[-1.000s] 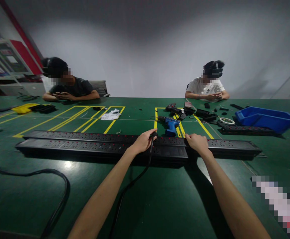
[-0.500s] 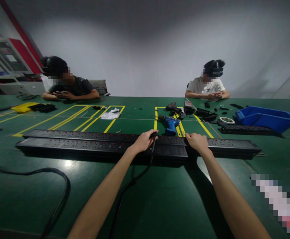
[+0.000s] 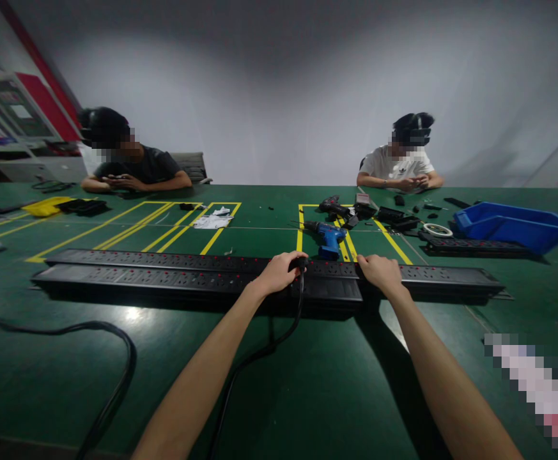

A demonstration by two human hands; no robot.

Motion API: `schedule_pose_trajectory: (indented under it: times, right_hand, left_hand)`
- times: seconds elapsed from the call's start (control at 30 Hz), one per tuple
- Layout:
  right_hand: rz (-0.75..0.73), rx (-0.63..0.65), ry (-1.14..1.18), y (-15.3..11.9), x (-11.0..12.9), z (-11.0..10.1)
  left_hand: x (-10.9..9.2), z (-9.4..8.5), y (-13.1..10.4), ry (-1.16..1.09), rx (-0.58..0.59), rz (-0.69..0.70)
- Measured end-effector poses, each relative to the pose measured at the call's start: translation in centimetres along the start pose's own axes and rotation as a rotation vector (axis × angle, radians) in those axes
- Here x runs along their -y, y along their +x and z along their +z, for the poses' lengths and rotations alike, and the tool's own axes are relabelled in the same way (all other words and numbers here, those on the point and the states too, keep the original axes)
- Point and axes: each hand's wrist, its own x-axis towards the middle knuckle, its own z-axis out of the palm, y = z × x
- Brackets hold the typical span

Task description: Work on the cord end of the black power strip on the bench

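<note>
Two long black power strips lie side by side across the green table, lined with sockets and small red marks. The rear power strip (image 3: pixel 444 276) reaches farther right than the front power strip (image 3: pixel 139 278). Above the strips, my left hand (image 3: pixel 277 273) is closed around a black plug (image 3: pixel 300 262). Its black cord (image 3: pixel 288 333) hangs over the front strip and runs toward me. Whether the plug's pins are in a socket is hidden. My right hand (image 3: pixel 380 271) grips the rear strip right of the front strip's end, with its fingers curled over the far edge.
Beyond the strips lie a blue cordless drill (image 3: pixel 327 239) and a darker drill (image 3: pixel 333 207). At right are a blue bin (image 3: pixel 513 223), a tape roll (image 3: pixel 436 230) and another socket strip (image 3: pixel 475 246). Black cable (image 3: pixel 128 358) curves at left. Two people sit opposite.
My left hand has shifted the plug slightly to the right, and the cord has swung right with it. My right hand stays on the rear strip.
</note>
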Motion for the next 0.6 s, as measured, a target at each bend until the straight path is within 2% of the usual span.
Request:
schedule_pose_trajectory:
  times: [0.43,0.6]
  right_hand:
    - [0.007,0.005,0.006,-0.20,0.23,-0.27]
    - [-0.013,-0.036,0.093,-0.32,0.26,-0.93]
  left_hand:
    - [0.24,-0.18,-0.09,0.004,0.022,-0.010]
    - [0.17,0.00,-0.25,-0.029,-0.001,-0.032]
